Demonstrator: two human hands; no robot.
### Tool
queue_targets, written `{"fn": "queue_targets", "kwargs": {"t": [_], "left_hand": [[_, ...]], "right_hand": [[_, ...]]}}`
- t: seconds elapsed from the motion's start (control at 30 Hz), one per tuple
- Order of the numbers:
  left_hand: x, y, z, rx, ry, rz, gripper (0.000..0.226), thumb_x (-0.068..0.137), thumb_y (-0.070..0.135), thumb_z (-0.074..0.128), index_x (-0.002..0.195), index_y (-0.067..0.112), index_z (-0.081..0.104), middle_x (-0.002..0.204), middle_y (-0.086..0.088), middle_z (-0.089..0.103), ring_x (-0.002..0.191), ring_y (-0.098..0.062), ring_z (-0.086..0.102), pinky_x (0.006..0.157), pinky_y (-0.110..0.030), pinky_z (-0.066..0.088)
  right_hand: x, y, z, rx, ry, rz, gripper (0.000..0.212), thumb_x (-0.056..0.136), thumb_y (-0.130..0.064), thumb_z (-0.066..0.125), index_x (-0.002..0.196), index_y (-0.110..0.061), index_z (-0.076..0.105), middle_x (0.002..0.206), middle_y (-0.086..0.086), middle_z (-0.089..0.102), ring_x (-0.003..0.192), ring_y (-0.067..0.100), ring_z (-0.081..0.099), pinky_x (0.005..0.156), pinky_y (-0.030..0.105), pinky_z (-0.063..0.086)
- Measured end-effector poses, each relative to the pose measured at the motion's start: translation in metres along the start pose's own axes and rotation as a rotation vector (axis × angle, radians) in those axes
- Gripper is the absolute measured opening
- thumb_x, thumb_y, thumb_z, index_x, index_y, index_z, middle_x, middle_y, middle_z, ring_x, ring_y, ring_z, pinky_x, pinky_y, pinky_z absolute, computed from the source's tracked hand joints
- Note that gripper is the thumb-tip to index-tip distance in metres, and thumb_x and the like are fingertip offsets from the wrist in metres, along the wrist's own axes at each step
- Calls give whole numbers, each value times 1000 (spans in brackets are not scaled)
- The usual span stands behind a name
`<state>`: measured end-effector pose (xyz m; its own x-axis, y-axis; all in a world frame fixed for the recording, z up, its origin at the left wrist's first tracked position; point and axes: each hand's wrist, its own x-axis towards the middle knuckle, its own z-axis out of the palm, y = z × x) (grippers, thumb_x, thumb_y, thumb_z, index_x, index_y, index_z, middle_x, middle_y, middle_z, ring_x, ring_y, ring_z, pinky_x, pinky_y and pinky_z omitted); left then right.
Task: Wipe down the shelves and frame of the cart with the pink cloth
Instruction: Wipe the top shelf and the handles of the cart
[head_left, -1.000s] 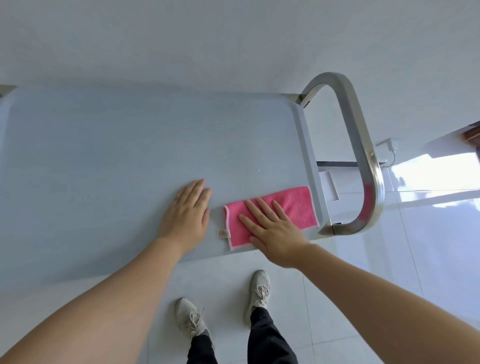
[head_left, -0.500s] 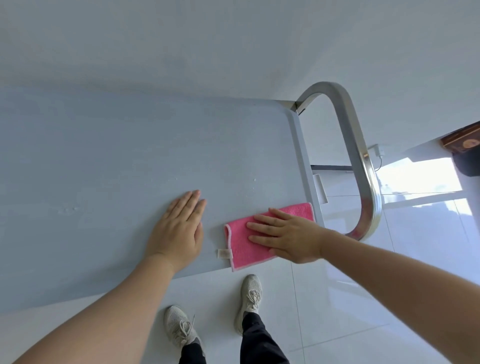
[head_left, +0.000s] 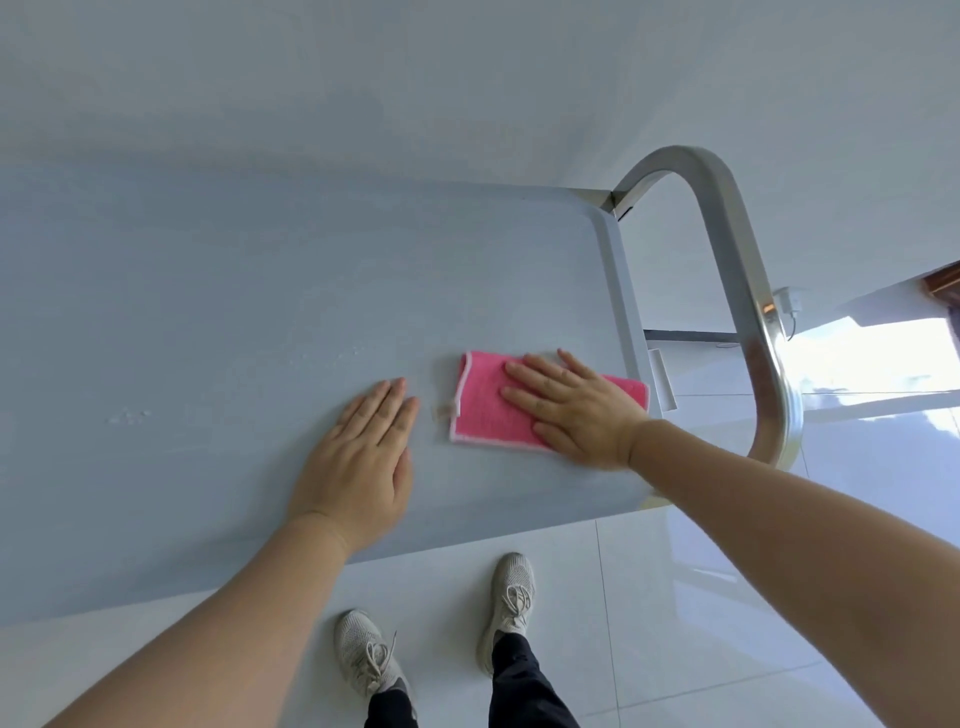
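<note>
One pink cloth (head_left: 485, 402) lies under the flat right hand (head_left: 576, 410); the left hand (head_left: 363, 462), fingers straight, presses the cart's top shelf (head_left: 234, 322).

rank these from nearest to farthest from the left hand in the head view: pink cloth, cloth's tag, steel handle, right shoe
From the left hand:
1. Cloth's tag, just right of its fingertips.
2. Pink cloth, further right, under the right hand.
3. Right shoe, on the floor below the shelf edge.
4. Steel handle, at the cart's far right end.

Two pale sneakers (head_left: 441, 631) and dark trouser legs (head_left: 524, 686) stand on a glossy white tiled floor (head_left: 701, 597). A wall socket (head_left: 787, 302) sits far right.
</note>
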<state>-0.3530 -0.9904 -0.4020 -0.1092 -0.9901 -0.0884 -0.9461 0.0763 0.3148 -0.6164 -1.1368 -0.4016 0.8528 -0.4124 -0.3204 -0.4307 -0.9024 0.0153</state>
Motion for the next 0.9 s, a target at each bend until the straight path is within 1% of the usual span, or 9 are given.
{"fn": "queue_targets", "kwargs": {"t": [0.17,0.3,0.37,0.43,0.5,0.57,0.63,0.73,0.9], "left_hand": [[0,2,0,19,-6,-4,53,88,23,31,130,-1,50,141,-19,46,132,-33,42,110,-39,24],[0,1,2,16,4,2,52,88,23,31,131,-1,50,141,-18,45,132,-32,41,110,-40,26],[0,0,2,20,6,1,52,88,22,32,130,0,51,141,-18,46,132,-32,42,110,-40,26],[0,-1,3,24,0,2,52,88,23,32,130,0,51,141,-17,45,132,-31,42,110,-39,25],[0,-1,3,26,-8,-1,52,88,23,32,131,0,50,142,-17,45,133,-31,41,110,-40,25],[2,0,2,19,-7,-3,51,88,23,32,130,0,51,141,-17,45,133,-31,41,110,-40,26],[3,1,1,10,-2,-10,51,87,22,33,129,0,52,141,-17,46,132,-31,42,110,-39,26],[3,0,0,4,-1,-17,51,87,23,33,128,1,53,140,-17,47,131,-30,43,110,-39,25],[2,1,-2,-7,-6,-25,51,86,22,35,127,0,54,139,-18,48,130,-31,45,110,-38,25]], "right_hand": [[28,34,-6,34,23,281,57,95,-46,14,147,-32,-4,156,-6,-4,144,15,-3,116,44,-4],[51,63,-11,173,65,710,58,94,-45,9,149,-27,0,159,-4,-1,145,17,-2,117,42,-6],[58,67,-11,191,47,819,59,94,-45,8,149,-24,-1,159,-1,-2,145,18,-4,117,41,-7],[56,69,-12,124,45,757,61,94,-48,6,149,-22,-2,158,1,-5,145,18,-7,117,40,-7],[50,77,-17,68,67,601,60,95,-49,6,149,-23,-1,158,0,-7,144,15,-10,117,37,-7],[48,89,-20,90,52,513,58,96,-47,6,149,-24,-3,158,-1,-8,144,12,-11,117,34,-5],[51,96,-19,133,26,504,57,97,-45,8,149,-24,-5,158,-1,-8,144,12,-10,117,33,-4],[52,88,-11,157,73,537,58,97,-44,10,149,-21,-3,158,0,-5,145,13,-7,117,32,-4],[35,35,-3,223,104,564,59,97,-43,14,149,-21,0,158,4,-1,145,17,-5,117,33,-4]]}}
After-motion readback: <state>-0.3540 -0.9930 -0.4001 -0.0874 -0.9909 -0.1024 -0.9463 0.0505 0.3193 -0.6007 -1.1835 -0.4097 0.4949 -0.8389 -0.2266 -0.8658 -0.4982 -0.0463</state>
